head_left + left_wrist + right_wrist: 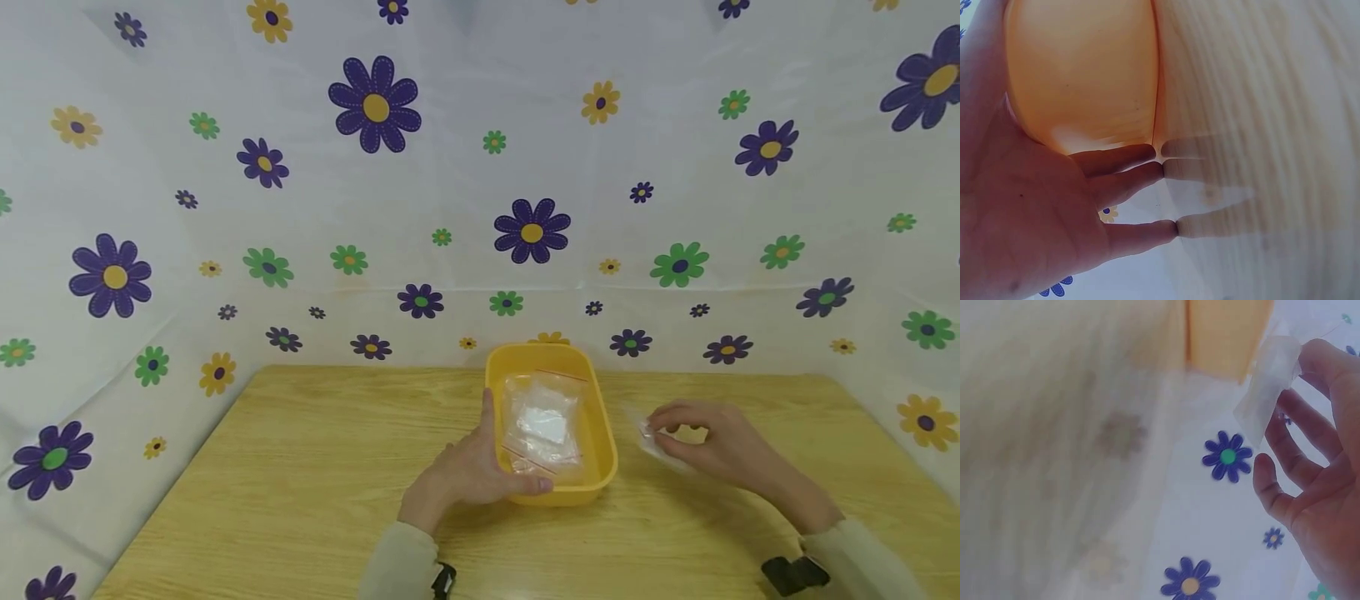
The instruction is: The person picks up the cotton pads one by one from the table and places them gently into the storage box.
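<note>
A yellow plastic bin stands on the table with several clear zip bags inside, holding something white. My left hand rests against the bin's near left corner, thumb along the front wall and index finger up the left side. In the left wrist view the fingers look straight, their tips at the tabletop. To the right of the bin, my right hand pinches a small clear plastic bag between thumb and forefinger. Whitish material shows in that bag; its kind is unclear. The other right fingers are loosely bent.
The wooden table extends to both sides of the bin. A white cloth with printed flowers hangs behind the table and along both sides. The bin's far end is close to the cloth.
</note>
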Tool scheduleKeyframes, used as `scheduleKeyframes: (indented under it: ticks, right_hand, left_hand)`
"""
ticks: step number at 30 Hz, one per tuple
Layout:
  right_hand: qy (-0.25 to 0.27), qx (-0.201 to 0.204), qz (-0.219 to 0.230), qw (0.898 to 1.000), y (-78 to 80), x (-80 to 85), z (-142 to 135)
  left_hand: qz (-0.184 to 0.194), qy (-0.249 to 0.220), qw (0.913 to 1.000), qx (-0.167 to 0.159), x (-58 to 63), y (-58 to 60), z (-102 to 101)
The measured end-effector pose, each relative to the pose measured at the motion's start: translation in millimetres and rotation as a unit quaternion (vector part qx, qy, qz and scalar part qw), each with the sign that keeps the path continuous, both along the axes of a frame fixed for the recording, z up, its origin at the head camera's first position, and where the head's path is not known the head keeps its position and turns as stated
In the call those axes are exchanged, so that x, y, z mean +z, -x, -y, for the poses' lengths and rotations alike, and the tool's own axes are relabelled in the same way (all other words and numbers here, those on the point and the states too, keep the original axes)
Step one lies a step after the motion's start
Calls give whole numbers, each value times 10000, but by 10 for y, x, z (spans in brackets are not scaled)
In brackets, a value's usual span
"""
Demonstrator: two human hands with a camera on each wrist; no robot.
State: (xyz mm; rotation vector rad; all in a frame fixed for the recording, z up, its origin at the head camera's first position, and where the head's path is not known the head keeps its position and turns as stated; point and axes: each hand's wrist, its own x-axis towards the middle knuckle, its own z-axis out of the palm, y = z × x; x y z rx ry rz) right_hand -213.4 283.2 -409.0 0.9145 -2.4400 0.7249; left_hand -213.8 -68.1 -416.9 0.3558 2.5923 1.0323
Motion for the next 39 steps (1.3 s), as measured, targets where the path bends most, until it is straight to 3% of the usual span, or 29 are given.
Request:
scheduleKeyframes:
  ticks: [11,20,30,39]
  right_hand:
    - [-78,58,7,10000,127,180,382]
    - [-11,584,217,9981,209,269,626]
    - [62,1156,277,9929,247,261,812]
    - [-226,1278,453,9905,243,235,969]
  left_hand:
    - [-9,41,10000,14,4,-6,3]
    - [-19,15,10000,2,7,-5,-1]
    - [-54,43,10000,-52,10,-4,2]
    - [-24,126,9999,-40,9,0,3]
